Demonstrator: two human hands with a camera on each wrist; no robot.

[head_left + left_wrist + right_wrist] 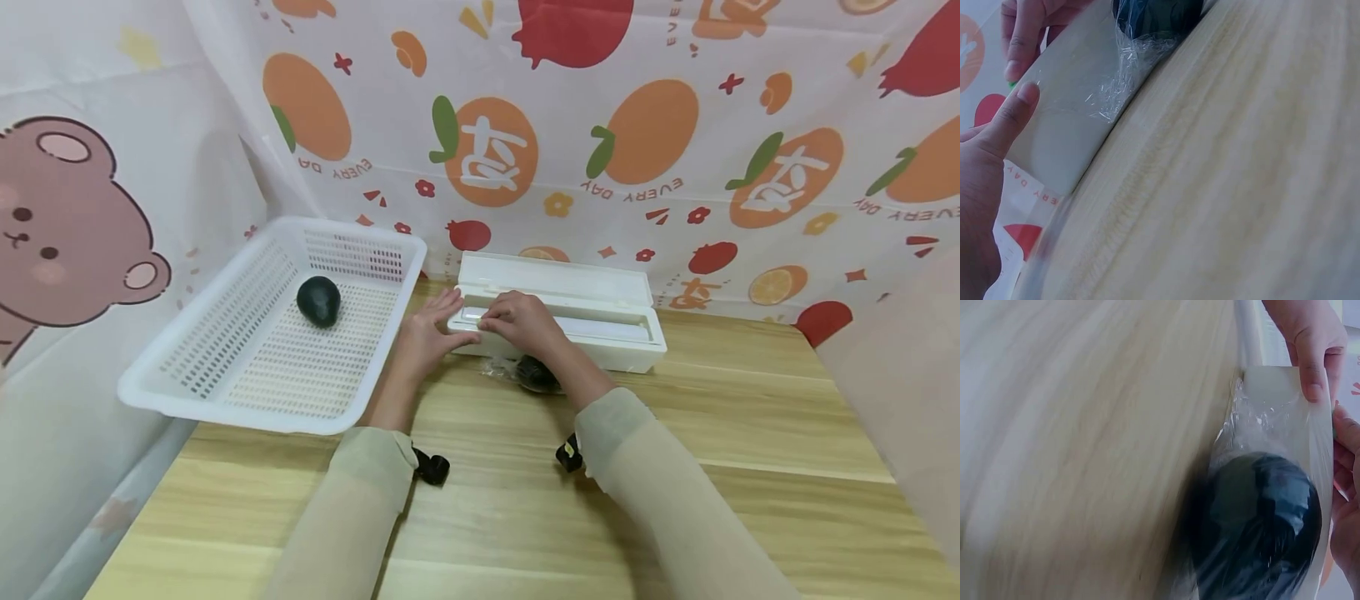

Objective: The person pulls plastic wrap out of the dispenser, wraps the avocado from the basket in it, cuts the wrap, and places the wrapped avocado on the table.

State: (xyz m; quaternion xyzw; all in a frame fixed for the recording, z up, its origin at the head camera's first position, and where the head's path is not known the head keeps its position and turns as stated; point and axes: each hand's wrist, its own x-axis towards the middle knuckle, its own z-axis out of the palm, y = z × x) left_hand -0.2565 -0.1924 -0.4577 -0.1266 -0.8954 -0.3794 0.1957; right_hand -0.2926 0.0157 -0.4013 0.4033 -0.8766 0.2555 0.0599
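A long white cling film box (615, 357) lies with its lid raised and a roll inside. My left hand (429, 332) grips the box's left end, its thumb on the front wall in the left wrist view. At the front rim near that end, my right hand (525, 323) pinches a small slide cutter, mostly hidden by the fingers; a green bit of the cutter (1012, 84) shows. Against the box front lies a dark avocado (1257, 525) with clear cling film (1250, 425) over it, partly hidden by the right arm in the head view.
A white plastic basket (408, 250) stands to the left, holding another dark green avocado (318, 302). Behind the box hangs a fruit-printed cloth (570, 150). The wooden table (480, 533) stretches under both forearms.
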